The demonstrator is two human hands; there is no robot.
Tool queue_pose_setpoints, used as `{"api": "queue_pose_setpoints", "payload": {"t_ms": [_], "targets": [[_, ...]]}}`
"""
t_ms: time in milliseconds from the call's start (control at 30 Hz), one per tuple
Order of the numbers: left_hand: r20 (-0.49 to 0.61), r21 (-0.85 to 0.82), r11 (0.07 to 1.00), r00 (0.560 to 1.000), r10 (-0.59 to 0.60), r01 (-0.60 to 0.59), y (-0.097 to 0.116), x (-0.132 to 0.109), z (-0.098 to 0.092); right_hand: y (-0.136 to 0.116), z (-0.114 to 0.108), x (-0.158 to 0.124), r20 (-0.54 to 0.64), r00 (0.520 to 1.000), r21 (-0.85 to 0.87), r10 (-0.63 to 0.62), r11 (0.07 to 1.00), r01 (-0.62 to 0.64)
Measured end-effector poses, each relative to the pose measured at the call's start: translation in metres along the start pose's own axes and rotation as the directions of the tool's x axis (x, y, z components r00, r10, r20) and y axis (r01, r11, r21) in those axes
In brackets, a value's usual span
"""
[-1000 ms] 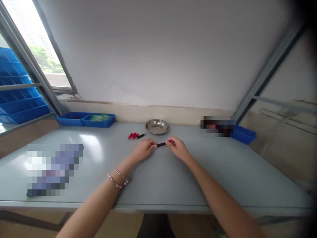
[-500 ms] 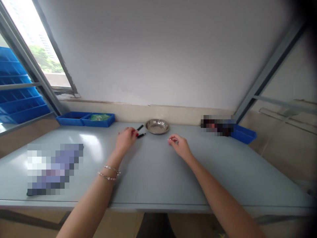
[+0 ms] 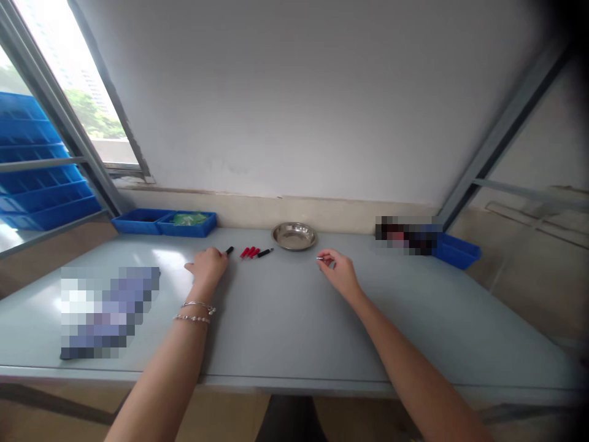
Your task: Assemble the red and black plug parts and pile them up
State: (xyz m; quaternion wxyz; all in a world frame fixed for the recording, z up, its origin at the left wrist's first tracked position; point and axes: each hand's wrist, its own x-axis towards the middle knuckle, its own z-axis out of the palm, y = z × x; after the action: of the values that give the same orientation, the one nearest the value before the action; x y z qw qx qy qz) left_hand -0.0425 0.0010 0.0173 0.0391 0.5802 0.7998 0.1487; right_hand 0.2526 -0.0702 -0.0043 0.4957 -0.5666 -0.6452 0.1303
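My left hand (image 3: 209, 265) is over the table left of centre, its fingers closed on a short black tube-like piece (image 3: 229, 251) that sticks out to the right. Beside it, short red pieces (image 3: 250, 252) lie side by side on the table. Just right of them rests a black pen-like piece (image 3: 264, 253) with a pale tip. My right hand (image 3: 338, 270) pinches a small silvery piece (image 3: 319, 258), too small to identify. A round shallow metal dish (image 3: 294, 237) sits behind, between the two hands.
Two blue bins (image 3: 188, 228) stand at the back left, one with green packets (image 3: 189, 219) inside. Another blue bin (image 3: 455, 250) stands at the right by a blurred dark item. A blurred bluish item (image 3: 115, 313) lies front left. Stacked blue trays (image 3: 37, 166) are beyond the frame.
My left hand has moved left with the black piece, uncovering the red pieces on the table. My right hand stays nearly in place, still pinching the silvery piece. The view has shifted slightly.
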Motion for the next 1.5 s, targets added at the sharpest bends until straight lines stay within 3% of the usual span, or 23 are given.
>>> {"api": "queue_pose_setpoints", "payload": {"t_ms": [267,400,533,700,1100,1500], "targets": [[0.012,-0.011,0.997,0.997,0.075,-0.075,0.000,-0.002,0.003,0.005,0.001,0.000,0.017,1.000,0.003,0.000,1.000,0.000],[-0.040,-0.018,0.992,0.992,0.123,-0.124,0.005,-0.006,0.006,0.007,0.001,0.001,0.010,1.000,0.014,0.007,1.000,-0.007],[-0.100,-0.003,0.953,0.948,0.301,-0.302,0.019,-0.016,0.013,0.007,0.001,0.002,0.011,1.000,0.012,0.017,1.000,-0.017],[-0.056,0.057,0.895,0.894,0.445,-0.442,0.035,-0.029,0.024,0.010,0.002,0.004,-0.004,1.000,-0.012,0.014,1.000,-0.014],[-0.075,0.067,0.880,0.877,0.474,-0.470,0.040,-0.029,0.030,0.016,0.005,0.006,-0.022,0.987,-0.296,-0.159,0.944,0.145],[-0.076,0.046,0.882,0.879,0.471,-0.469,0.042,-0.031,0.030,0.019,0.004,0.006,-0.010,0.997,-0.419,-0.070,0.906,0.059]]}}
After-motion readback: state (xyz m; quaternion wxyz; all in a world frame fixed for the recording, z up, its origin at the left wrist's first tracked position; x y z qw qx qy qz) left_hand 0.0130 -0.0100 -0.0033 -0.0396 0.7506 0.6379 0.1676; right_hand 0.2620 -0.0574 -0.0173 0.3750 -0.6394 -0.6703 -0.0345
